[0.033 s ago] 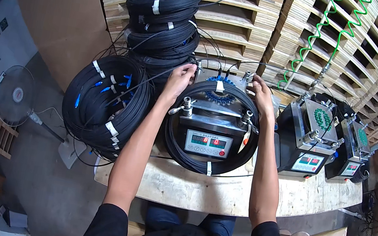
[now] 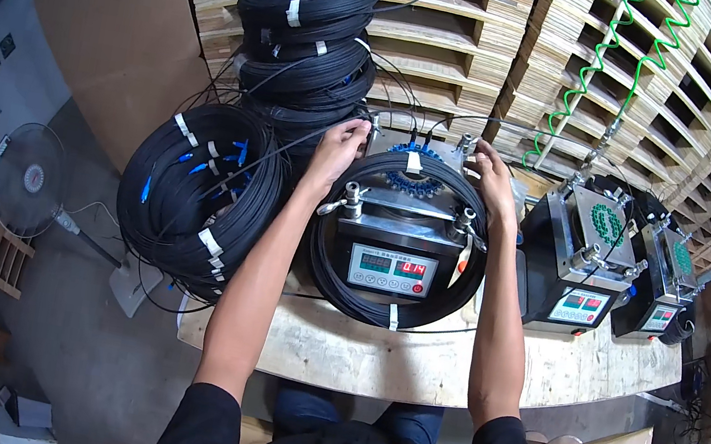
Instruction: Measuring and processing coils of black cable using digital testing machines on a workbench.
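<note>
A fiber connector polishing machine stands before me, with a ring of blue connectors in its metal top plate and a lit display on its front. A coil of black cable, bound with white tape, hangs over the machine and surrounds its front panel. My left hand is closed at the plate's rear left corner, beside the corner post. My right hand has its fingers curled at the rear right corner post. What lies inside the fingers of either hand is hidden.
More black cable coils are stacked at the back left, with a looser pile in front. Two similar machines with green connectors stand to the right on the wooden table. Wooden pallets rise behind; a fan stands left.
The digits on the machine's display have changed. My hands, the coil and the machine stay in the same places.
</note>
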`<state>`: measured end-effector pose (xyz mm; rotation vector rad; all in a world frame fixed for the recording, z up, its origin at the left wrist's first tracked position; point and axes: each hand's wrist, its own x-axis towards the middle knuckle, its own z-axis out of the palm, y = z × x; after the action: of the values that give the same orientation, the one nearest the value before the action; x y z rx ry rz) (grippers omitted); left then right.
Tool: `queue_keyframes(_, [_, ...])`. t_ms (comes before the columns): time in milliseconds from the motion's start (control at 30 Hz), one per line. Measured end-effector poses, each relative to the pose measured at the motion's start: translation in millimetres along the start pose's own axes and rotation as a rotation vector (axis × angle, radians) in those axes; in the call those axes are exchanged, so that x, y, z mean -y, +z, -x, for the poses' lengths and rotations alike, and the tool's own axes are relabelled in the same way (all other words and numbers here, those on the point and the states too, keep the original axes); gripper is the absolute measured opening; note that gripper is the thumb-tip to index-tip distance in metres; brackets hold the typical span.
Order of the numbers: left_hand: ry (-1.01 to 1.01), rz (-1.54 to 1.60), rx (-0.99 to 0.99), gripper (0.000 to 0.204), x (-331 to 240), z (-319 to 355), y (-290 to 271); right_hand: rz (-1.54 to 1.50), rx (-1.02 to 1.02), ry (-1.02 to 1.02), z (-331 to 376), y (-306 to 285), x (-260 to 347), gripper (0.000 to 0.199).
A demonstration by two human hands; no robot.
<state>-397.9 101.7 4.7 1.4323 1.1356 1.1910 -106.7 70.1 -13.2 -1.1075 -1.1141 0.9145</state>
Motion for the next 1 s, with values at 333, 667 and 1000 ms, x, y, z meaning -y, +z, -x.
queue_keyframes(333, [-0.028, 0.002, 0.041, 0.059, -14, 10, 0, 0.234, 0.023, 0.038, 1, 0, 3, 0.043])
queue_keyframes(667, [-0.028, -0.012, -0.021, 0.068, 4, -2, -8, 0.040, 0.019, 0.010, -1, 4, -4, 0.040])
queue_keyframes(1000, [-0.008, 0.049, 0.049, 0.074, -9, 6, -5, 0.107, -0.038, 0.074, 5, 7, 9, 0.047])
